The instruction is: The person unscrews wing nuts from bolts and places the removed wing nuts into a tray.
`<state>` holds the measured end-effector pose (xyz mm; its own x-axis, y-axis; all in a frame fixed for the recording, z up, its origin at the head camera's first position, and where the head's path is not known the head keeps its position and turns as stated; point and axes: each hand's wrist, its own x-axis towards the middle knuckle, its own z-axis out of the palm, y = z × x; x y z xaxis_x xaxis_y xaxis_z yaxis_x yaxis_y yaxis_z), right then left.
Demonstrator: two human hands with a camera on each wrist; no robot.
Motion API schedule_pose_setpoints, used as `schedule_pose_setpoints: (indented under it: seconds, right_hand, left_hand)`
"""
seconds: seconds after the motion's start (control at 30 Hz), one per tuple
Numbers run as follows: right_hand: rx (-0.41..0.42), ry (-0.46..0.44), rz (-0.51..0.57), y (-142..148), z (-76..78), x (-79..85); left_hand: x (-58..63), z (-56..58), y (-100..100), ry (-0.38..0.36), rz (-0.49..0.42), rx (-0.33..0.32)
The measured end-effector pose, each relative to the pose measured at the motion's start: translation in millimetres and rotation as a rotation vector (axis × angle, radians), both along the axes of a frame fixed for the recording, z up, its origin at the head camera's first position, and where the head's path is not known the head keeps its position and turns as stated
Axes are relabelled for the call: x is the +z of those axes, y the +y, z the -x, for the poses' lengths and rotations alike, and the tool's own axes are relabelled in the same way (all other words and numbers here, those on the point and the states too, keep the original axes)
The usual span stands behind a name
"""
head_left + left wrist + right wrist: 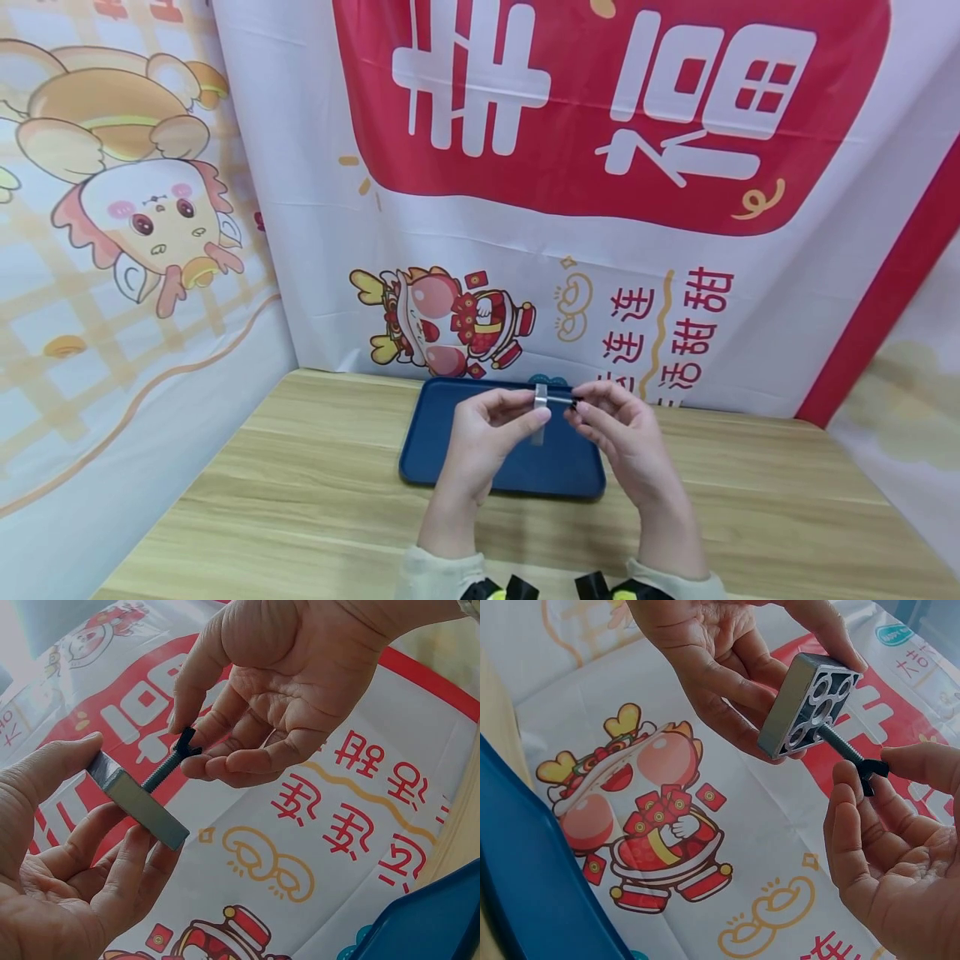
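Observation:
Between finger and thumb, my left hand (480,442) holds a small rectangular metal block (541,398) above the blue tray. Several round holes show in one face of the block (810,705) in the right wrist view. A wing screw (842,744), with a threaded metal shank and black wings, points at that face, its tip at or in a hole; how deep cannot be seen. My right hand (630,442) pinches the black wings (186,744) with its fingertips. In the left wrist view the block's plain side (154,817) faces the camera.
A dark blue tray (427,450) lies on the wooden table (322,500) beneath both hands. A greyish strip (537,436) shows below the block, its nature unclear. Printed cloth (315,208) with red and white patterns hangs behind the table and along its sides.

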<state>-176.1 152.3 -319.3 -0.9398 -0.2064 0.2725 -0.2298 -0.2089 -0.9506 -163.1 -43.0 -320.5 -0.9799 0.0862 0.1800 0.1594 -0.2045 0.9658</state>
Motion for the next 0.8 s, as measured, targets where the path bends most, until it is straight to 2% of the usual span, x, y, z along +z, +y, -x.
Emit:
schedule_pose_setpoints:
  seconds: [0.3, 0.63, 0.8]
  right_hand:
    - [0.008, 0.079, -0.060, 2.5, 0.0, -2.4]
    - [0.004, 0.110, -0.095, 3.0, 0.4, -2.7]
    - [-0.003, 0.118, -0.102, 2.7, 0.9, -3.1]
  left_hand:
    - [0.0, 0.9, 0.8, -0.013, -0.003, 0.002]
    - [-0.1, 0.8, 0.4, 0.007, 0.007, 0.007]
    - [0.6, 0.5, 0.3, -0.006, -0.004, 0.004]
